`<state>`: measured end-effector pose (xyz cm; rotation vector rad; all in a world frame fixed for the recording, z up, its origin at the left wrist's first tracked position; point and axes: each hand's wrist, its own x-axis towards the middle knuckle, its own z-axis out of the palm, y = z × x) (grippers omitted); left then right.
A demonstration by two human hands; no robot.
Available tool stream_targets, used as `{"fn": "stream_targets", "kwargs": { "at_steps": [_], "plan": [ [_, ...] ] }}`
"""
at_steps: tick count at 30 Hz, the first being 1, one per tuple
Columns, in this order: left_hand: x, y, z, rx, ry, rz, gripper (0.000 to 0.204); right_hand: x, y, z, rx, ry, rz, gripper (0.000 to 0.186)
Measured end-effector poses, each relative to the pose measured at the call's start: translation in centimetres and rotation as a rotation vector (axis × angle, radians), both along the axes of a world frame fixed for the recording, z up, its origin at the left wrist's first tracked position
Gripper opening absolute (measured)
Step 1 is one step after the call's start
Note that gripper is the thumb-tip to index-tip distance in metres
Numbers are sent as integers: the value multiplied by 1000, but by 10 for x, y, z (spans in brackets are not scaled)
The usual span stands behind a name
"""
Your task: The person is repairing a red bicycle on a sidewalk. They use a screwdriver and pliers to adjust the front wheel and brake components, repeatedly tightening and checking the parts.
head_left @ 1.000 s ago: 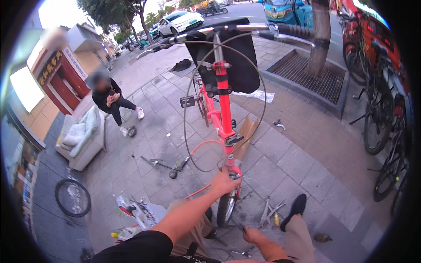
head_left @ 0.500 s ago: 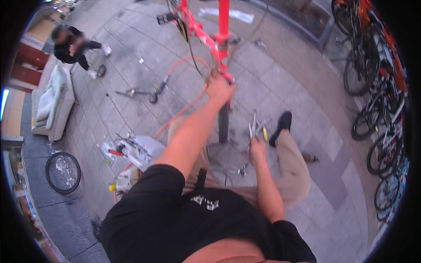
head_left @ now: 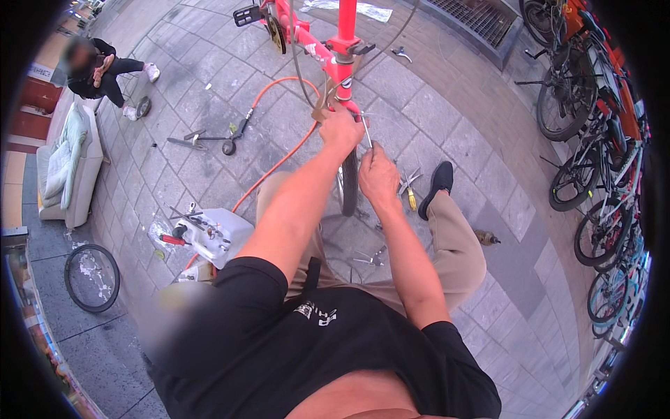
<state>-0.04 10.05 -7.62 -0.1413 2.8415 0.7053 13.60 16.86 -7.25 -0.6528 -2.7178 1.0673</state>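
A red bicycle (head_left: 345, 70) stands in front of me, with its front wheel (head_left: 350, 181) between my legs. My left hand (head_left: 340, 129) is closed round the bicycle's fork, just above the tyre; its fingertips are partly hidden. Close by on the right, my right hand (head_left: 378, 173) grips a slim silver tool (head_left: 368, 131), whose far end reaches the fork beside my left hand. I cannot tell the tool's exact kind. Right of the wheel, silver pliers (head_left: 409, 181) and a yellow-handled tool (head_left: 412, 200) lie on the paving.
An orange hose (head_left: 269, 171) curves over the paving on the left. A white container (head_left: 227, 234) with tools stands by my left knee. A loose tyre (head_left: 92, 277), a sofa (head_left: 73, 167) and a seated person (head_left: 105, 73) are farther left. Parked bicycles (head_left: 569, 98) line the right.
My right hand has risen from beside the pliers on the ground to the fork, bringing the slim silver tool. My left hand stays at the fork.
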Motion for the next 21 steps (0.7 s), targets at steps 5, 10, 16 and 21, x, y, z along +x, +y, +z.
{"fn": "stream_targets", "kwargs": {
  "at_steps": [5,10,16,21],
  "plan": [
    [-1,1,3,-28,-35,-2,96,-5,-2,9,66,-38,3,43],
    [-4,1,2,-24,-50,-2,95,-7,5,19,114,-99,58,41],
    [-3,0,1,8,-32,1,95,-12,8,13,285,-77,163,39],
    [-2,0,-2,8,-20,-6,94,-13,-5,1,497,-51,203,30]
  ]
}}
